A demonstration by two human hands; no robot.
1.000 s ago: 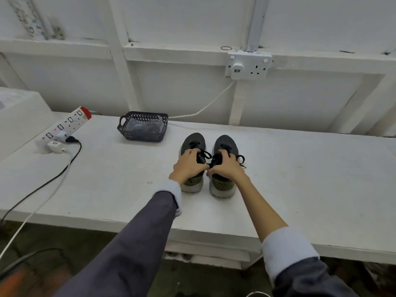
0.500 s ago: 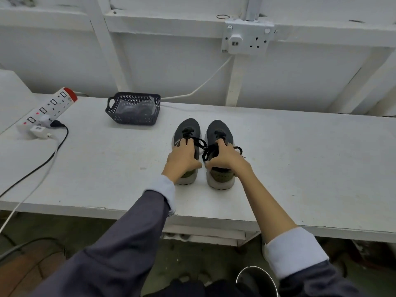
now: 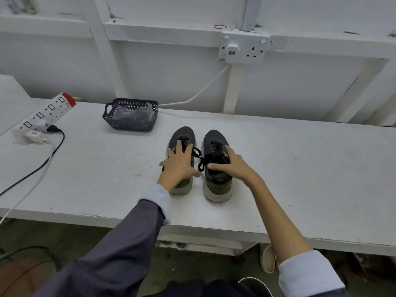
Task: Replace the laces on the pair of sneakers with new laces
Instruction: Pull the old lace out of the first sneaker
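Observation:
Two dark grey sneakers with pale soles stand side by side on the white table (image 3: pixel 300 168), toes pointing away from me. Both carry black laces (image 3: pixel 198 155), with loose ends hanging between the shoes. My left hand (image 3: pixel 179 166) lies over the left sneaker (image 3: pixel 182 133) with fingers spread and straight. My right hand (image 3: pixel 235 168) holds the right sneaker (image 3: pixel 216 140) near its collar, thumb across the inner side and fingers round the outer side. A dark basket (image 3: pixel 132 125) at the back left holds a clear plastic packet (image 3: pixel 130 113); its contents are unclear.
A white power strip (image 3: pixel 45 116) with plugged cables lies at the far left, and its cables trail over the table's front edge. A wall socket (image 3: pixel 244 49) is mounted above the sneakers, with a white cable running down to the table.
My left hand has opened from a curled grip on the left sneaker to spread fingers. The right hand has shifted to the outer side of the right sneaker. The sneakers stand a little further apart.

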